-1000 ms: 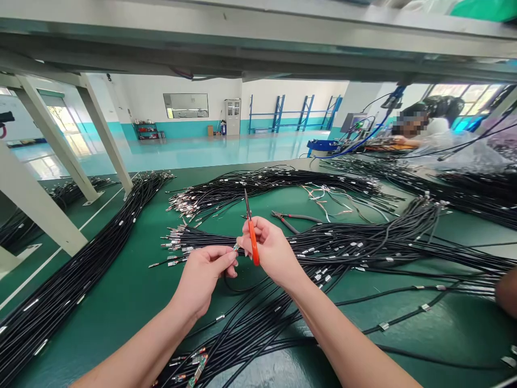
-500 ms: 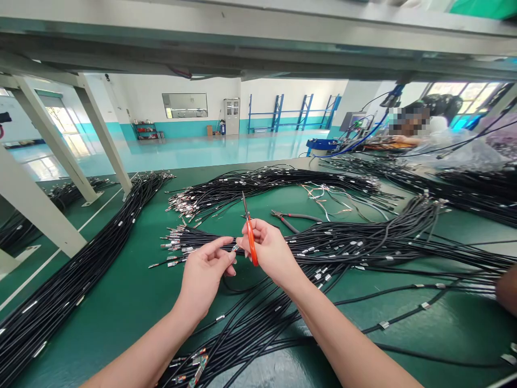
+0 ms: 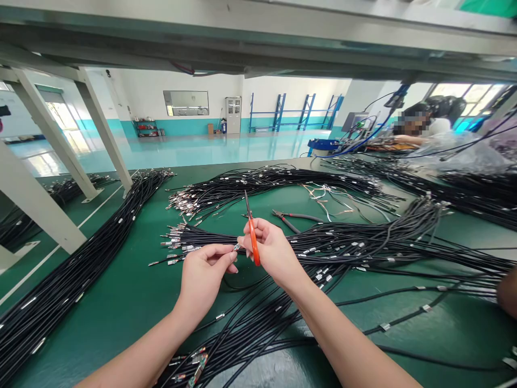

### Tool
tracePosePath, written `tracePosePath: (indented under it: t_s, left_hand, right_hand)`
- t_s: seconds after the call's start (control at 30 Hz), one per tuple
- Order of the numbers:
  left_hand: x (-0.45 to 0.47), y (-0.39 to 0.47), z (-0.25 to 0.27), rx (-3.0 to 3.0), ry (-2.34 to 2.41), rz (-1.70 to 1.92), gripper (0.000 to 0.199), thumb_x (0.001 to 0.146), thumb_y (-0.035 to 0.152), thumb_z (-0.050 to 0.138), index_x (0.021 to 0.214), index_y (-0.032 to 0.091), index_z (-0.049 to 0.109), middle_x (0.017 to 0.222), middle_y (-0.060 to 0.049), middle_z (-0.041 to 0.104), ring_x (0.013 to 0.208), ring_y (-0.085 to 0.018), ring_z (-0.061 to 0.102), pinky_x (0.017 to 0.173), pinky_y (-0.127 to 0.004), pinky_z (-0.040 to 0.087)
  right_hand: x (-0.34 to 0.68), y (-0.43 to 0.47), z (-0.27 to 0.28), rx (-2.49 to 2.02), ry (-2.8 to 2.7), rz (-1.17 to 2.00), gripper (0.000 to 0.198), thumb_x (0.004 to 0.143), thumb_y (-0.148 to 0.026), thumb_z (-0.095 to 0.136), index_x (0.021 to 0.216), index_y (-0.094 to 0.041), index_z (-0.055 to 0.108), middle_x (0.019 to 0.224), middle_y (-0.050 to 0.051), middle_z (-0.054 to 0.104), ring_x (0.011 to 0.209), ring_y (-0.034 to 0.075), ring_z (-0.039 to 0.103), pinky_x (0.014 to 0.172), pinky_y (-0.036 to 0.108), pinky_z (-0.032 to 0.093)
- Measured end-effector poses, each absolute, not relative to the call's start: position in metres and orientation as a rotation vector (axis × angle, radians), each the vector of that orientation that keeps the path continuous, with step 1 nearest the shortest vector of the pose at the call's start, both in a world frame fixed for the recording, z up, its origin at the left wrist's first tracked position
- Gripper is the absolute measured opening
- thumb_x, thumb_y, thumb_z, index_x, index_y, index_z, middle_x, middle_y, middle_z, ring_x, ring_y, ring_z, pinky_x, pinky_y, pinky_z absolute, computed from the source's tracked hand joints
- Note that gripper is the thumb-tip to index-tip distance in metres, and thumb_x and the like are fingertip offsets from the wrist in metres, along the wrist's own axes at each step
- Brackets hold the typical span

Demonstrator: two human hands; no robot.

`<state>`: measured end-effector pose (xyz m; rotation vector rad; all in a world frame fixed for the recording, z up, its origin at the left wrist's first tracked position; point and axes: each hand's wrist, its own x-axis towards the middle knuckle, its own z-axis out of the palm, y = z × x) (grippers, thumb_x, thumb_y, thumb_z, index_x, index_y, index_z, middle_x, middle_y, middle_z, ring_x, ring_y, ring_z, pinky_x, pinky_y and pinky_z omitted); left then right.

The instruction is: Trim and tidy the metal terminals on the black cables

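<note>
My left hand [image 3: 205,269] is closed, pinching the end of a black cable that has a small metal connector [image 3: 236,247]. Opposite it, my right hand [image 3: 270,248] is closed around a pair of scissors with orange handles [image 3: 254,242], the blades pointing up and away from me. The right thumb and fingertip also meet at the connector. Just behind the hands lies a bundle of black cables [image 3: 323,240] with metal ends. More black cables [image 3: 258,318] run beneath my forearms.
Diagonal cutters [image 3: 297,216] lie beyond my right hand beside stripped wires [image 3: 323,196]. Other cable bundles rest at the back [image 3: 262,180] and left [image 3: 92,253] of the green table [image 3: 133,323]. White posts [image 3: 100,129] stand left, and a shelf beam [image 3: 242,32] crosses overhead. A person [image 3: 416,124] sits at far right.
My hands stay nearly in place at the connector, the left fingers bent slightly more. The scissors remain in my right hand, and the view has shifted slightly.
</note>
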<state>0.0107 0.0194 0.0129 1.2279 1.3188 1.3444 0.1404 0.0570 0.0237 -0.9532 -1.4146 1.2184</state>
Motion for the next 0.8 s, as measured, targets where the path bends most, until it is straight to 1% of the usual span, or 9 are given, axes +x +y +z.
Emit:
tracePosePath:
  t_s: [0.13,0.27,0.4,0.63,0.8]
  left_hand:
    - [0.01,0.02,0.013,1.169,1.268,1.336,0.015,0.064,0.023,0.067,0.075,0.012,0.067,0.056,-0.002,0.064,0.052,-0.013,0.057,0.056,-0.024,0.045]
    - [0.01,0.021,0.013,1.069,1.133,1.316,0.015,0.063,0.022,0.068,0.074,0.012,0.066,0.054,0.001,0.058,0.05,-0.009,0.049,0.055,-0.022,0.04]
    - [0.008,0.023,0.011,1.013,1.068,1.317,0.013,0.061,0.022,0.069,0.071,0.013,0.067,0.061,0.001,0.059,0.051,-0.008,0.045,0.054,-0.022,0.037]
    - [0.007,0.027,0.006,1.131,1.121,1.263,0.014,0.06,0.024,0.069,0.07,0.014,0.069,0.063,-0.002,0.061,0.055,-0.01,0.045,0.054,-0.022,0.038]
    - [0.006,0.026,0.006,1.286,1.144,1.241,0.017,0.065,0.023,0.065,0.081,0.018,0.071,0.066,-0.001,0.063,0.054,-0.011,0.047,0.054,-0.023,0.039]
  right_hand:
    - [0.141,0.057,0.025,-0.948,-1.416,1.223,0.02,0.065,-0.024,0.063,0.071,-0.019,0.044,0.056,-0.007,0.046,0.043,0.006,0.041,0.042,0.019,0.033]
    - [0.142,0.057,0.027,-0.928,-1.436,1.245,0.022,0.065,-0.024,0.064,0.072,-0.019,0.043,0.056,-0.007,0.046,0.044,0.006,0.042,0.043,0.02,0.033]
    - [0.148,0.059,0.03,-0.924,-1.541,1.261,0.019,0.065,-0.02,0.061,0.072,-0.019,0.044,0.057,-0.007,0.047,0.046,0.007,0.044,0.044,0.02,0.033]
    - [0.163,0.061,0.036,-0.912,-1.742,1.421,0.013,0.063,-0.01,0.053,0.069,-0.018,0.046,0.055,-0.007,0.051,0.047,0.006,0.043,0.044,0.017,0.033]
    - [0.165,0.062,0.037,-0.981,-1.729,1.438,0.013,0.063,-0.012,0.056,0.069,-0.018,0.047,0.055,-0.007,0.048,0.045,0.006,0.044,0.041,0.017,0.033]
